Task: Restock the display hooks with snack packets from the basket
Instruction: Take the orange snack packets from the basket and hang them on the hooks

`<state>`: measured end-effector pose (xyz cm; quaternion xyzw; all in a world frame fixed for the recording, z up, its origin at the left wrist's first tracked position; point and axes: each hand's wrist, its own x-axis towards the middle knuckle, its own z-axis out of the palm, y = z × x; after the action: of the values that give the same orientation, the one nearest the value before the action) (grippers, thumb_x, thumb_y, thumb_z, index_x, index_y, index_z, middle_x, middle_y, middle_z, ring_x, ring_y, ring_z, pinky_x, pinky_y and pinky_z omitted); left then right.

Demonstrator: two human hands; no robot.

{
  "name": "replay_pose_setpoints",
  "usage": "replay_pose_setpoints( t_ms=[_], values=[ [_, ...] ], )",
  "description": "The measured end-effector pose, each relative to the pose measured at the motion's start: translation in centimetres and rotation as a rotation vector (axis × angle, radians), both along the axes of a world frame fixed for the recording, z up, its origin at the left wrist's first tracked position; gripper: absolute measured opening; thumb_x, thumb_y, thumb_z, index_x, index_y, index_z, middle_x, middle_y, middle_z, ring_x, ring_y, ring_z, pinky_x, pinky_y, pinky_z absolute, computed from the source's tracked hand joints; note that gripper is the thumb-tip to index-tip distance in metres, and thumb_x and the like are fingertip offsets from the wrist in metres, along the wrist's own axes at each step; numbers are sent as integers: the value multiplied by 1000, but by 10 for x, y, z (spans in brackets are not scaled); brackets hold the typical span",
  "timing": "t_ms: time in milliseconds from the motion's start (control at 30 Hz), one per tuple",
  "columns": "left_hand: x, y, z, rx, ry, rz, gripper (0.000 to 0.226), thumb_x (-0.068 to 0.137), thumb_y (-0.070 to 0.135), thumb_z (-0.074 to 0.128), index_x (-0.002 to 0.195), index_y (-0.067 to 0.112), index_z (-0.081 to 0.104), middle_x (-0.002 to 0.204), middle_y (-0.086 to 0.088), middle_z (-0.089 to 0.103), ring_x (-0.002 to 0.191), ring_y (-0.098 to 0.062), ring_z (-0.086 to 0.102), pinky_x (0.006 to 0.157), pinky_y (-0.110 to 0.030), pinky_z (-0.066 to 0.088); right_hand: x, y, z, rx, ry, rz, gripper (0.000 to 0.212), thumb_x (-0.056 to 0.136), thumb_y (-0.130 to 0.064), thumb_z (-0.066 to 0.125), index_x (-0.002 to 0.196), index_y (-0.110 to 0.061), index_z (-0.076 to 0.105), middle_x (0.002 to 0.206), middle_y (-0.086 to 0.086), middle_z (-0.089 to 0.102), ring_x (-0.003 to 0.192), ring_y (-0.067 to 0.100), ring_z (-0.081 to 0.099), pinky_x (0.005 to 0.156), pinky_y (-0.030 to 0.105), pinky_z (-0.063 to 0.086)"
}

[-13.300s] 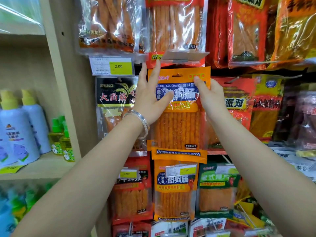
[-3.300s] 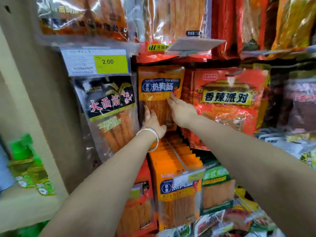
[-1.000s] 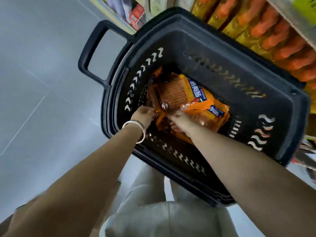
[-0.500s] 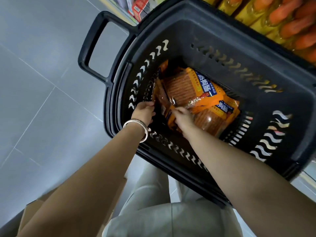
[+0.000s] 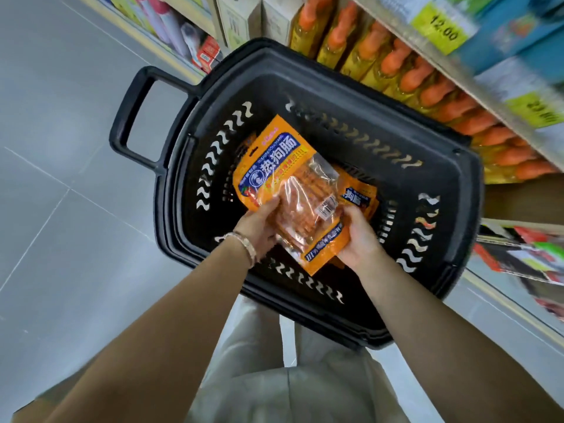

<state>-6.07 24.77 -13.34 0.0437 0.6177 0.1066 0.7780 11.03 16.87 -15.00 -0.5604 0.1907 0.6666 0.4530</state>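
An orange snack packet with a blue label and a clear window is raised above the black basket. My left hand, with a bracelet on its wrist, grips the packet's left edge. My right hand holds its lower right corner from beneath. More orange packets of the same kind lie in the bottom of the basket, partly hidden behind the held one. The display hooks are out of view.
The basket stands on a grey tiled floor, its handle pointing left. A shelf of yellow bottles with orange caps runs along the right, with price tags above. My legs in light trousers are just below the basket.
Both hands have lifted one orange packet out of the pile and turned its printed front upward. It lay in the basket half a second ago.
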Motion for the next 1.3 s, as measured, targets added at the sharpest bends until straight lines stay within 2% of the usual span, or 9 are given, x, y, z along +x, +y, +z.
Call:
replay_pose_setpoints(
  t_ms=[100,233,333,533,733,900,1000,1100,1300],
  values=[
    [-1,8,1,157,-15,210,13,89,14,61,102,19,60,102,-6,71,93,-23,69,71,-40,57,9,-6,0,-40,-95,112,32,91,-30,54,118,-15,58,107,10,70,100,24,67,92,39,51],
    [-13,31,-6,288,294,72,12,88,17,64,95,25,58,108,-6,67,100,-27,64,88,-50,51,17,-12,-17,-123,-352,380,13,96,-29,52,105,-23,60,111,6,67,94,13,65,77,25,50],
    [-25,40,-19,374,456,-91,18,89,19,63,105,20,55,110,-6,65,87,-19,64,70,-35,54,16,-7,-36,-197,-383,434,13,97,-29,50,103,-22,60,115,7,65,90,10,64,72,22,49],
    [-33,32,-38,298,314,-176,29,84,26,68,110,19,57,113,-6,66,102,-27,64,93,-52,48,-6,30,-54,-122,-244,687,55,78,-59,63,124,-30,54,123,-5,61,110,12,57,101,38,40],
    [-30,30,-44,328,563,-367,78,78,37,72,140,17,31,130,-5,53,111,-24,54,97,-42,45,-12,43,-38,77,-491,724,41,81,-24,72,118,-32,58,121,1,63,108,16,62,97,41,48],
    [-10,29,-25,139,88,-355,88,54,74,69,129,35,45,127,11,48,112,-15,47,91,-45,40,-28,37,-14,343,-551,870,39,88,-18,64,114,-46,55,120,-22,56,105,-15,54,82,4,44],
    [-2,30,-31,143,61,-247,69,68,59,71,125,25,52,121,3,60,108,-17,59,81,-39,52,-40,32,-16,406,-492,1016,45,90,-20,63,133,-25,51,131,-16,50,115,-11,46,90,1,36],
    [-11,32,-39,147,271,-145,32,96,35,49,122,17,51,105,-1,64,104,-22,62,81,-38,54,-32,32,-25,304,-247,965,29,89,-34,62,117,-42,58,122,-20,60,108,-6,57,83,9,46],
    [-47,47,-60,138,636,-292,42,99,30,30,132,9,45,125,-16,55,112,-33,54,100,-43,42,-7,34,-93,-288,-445,459,16,93,-29,56,104,-18,58,109,6,67,80,9,64,62,20,50]
  ],
)
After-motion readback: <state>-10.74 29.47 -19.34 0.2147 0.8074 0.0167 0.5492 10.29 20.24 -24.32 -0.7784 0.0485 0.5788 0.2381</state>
